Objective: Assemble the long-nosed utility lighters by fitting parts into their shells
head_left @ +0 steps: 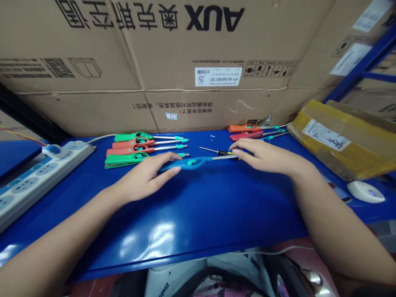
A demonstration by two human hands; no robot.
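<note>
A long-necked blue lighter (198,163) lies level between my hands, just above the blue table. My left hand (148,175) grips its handle between thumb and fingers. At the tip of its metal tube my right hand (260,154) has its thumb and fingers closed; the very end is hidden there. Just behind the tube lies a small screwdriver (213,151) with a black and yellow handle, partly covered by my right fingers. Beyond my left hand several green and orange lighters (133,145) lie in a row. Behind my right hand are an orange lighter (244,128) and a red lighter (247,135).
A large cardboard box (173,53) walls off the back of the blue table (185,218). A white power strip (43,177) runs along the left. At the right are a yellow-taped parcel (343,136), a white mouse (366,192) and a partly hidden phone (340,192).
</note>
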